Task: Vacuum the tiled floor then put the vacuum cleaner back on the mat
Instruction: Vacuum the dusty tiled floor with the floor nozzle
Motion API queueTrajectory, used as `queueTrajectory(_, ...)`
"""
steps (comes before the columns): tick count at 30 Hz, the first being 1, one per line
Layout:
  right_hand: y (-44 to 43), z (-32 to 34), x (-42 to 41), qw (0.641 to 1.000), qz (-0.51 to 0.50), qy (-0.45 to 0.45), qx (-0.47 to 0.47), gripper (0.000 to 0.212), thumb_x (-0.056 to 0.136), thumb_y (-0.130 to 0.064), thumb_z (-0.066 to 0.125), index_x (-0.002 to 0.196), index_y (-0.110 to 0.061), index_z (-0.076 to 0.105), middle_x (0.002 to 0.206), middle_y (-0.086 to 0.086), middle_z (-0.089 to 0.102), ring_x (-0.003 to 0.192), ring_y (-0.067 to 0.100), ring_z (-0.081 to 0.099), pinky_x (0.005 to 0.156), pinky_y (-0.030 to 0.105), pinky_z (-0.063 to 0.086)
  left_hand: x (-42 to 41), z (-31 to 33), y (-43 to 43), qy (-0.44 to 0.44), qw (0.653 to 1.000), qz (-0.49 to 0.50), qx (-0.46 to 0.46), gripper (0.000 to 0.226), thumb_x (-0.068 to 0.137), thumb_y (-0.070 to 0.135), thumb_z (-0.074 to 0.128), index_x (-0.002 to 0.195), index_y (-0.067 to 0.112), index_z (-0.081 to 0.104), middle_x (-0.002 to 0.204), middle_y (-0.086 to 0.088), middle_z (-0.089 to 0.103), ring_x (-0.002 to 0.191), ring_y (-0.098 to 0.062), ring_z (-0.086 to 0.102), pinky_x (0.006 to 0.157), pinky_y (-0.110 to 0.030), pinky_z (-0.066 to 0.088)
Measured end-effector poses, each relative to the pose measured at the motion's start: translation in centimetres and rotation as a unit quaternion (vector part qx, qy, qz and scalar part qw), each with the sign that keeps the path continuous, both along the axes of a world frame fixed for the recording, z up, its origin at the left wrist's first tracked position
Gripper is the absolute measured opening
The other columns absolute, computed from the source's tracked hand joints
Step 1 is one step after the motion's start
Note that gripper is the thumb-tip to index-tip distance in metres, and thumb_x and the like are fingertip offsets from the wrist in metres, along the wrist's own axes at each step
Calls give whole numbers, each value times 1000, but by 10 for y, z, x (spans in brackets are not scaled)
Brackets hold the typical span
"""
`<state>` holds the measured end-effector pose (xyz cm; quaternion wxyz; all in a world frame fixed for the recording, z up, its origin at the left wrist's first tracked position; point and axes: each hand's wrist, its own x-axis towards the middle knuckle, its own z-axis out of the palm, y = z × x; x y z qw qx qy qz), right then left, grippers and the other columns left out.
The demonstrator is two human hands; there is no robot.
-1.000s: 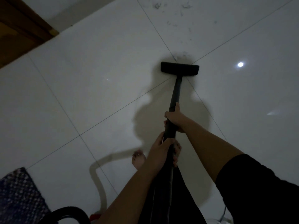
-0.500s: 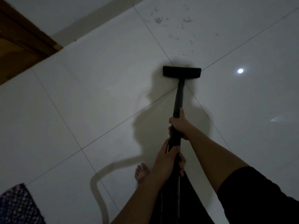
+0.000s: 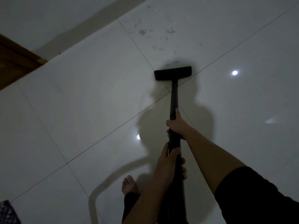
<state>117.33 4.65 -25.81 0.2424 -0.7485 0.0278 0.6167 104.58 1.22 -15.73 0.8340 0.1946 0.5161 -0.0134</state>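
Observation:
The black vacuum wand (image 3: 174, 97) runs up the middle of the view to a flat black floor nozzle (image 3: 172, 75) resting on the white tiled floor (image 3: 80, 110) near a grout crossing. My right hand (image 3: 177, 125) grips the wand higher up. My left hand (image 3: 168, 162) grips it lower, closer to my body. Dark hair and dust scraps (image 3: 155, 34) lie on the tile just beyond the nozzle. A corner of the patterned mat (image 3: 7, 213) shows at the bottom left. The vacuum's body is out of view.
A wooden door frame (image 3: 17, 62) stands at the left, against the pale wall (image 3: 48, 18). My bare foot (image 3: 128, 185) rests on the tile left of the wand. Lamp reflections glint on the glossy floor.
The view has tilted forward: the mat has slid almost out of the bottom left and the vacuum hose has left the frame. The nozzle has edged toward the dust scraps. Both hands keep their grip.

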Motion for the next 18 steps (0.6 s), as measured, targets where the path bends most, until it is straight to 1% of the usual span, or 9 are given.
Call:
queueTrajectory(4,2,-5,19,1000,1,-7,5,84,96,-8,49,152,-39,-5,110,22,56,61,18,57,52,30,50,21,0,3,7,1000,-2,12,34,99,11,38,129,25,44,67,-11,47,37,-15,42,39,-21,38)
queueTrajectory(7,4,-13,32,1000,-2,-12,4,84,96,-9,49,152,-40,-5,106,20,56,62,19,57,54,32,51,35,-5,5,20,1000,4,8,38,99,12,39,134,27,42,66,-10,47,38,-15,43,39,-22,39)
queueTrajectory(9,7,-15,44,1000,0,-14,1,84,96,-9,49,152,-40,-6,107,21,55,62,19,57,54,32,50,45,-9,7,20,1000,2,3,39,99,12,39,136,26,41,66,-10,48,39,-16,43,40,-22,39)
queueTrajectory(12,12,-18,62,1000,-5,-18,-1,85,96,-8,48,152,-41,-6,108,19,55,61,20,57,53,32,50,62,-11,14,12,1000,0,5,35,99,12,40,131,26,44,66,-10,48,39,-16,43,39,-22,40)
queueTrajectory(15,20,-19,80,1000,-11,-22,-7,85,96,-8,49,151,-42,-6,106,20,56,61,21,57,55,34,50,79,-12,23,2,1000,-2,-5,28,98,13,40,117,32,49,66,-11,48,41,-17,43,39,-22,40)
queueTrajectory(18,29,-22,95,999,-24,-28,-9,86,95,-8,50,151,-42,-6,108,20,55,63,21,57,64,36,54,92,-14,37,-9,1000,-7,-12,29,98,13,39,122,26,48,66,-10,47,40,-16,43,39,-21,39)
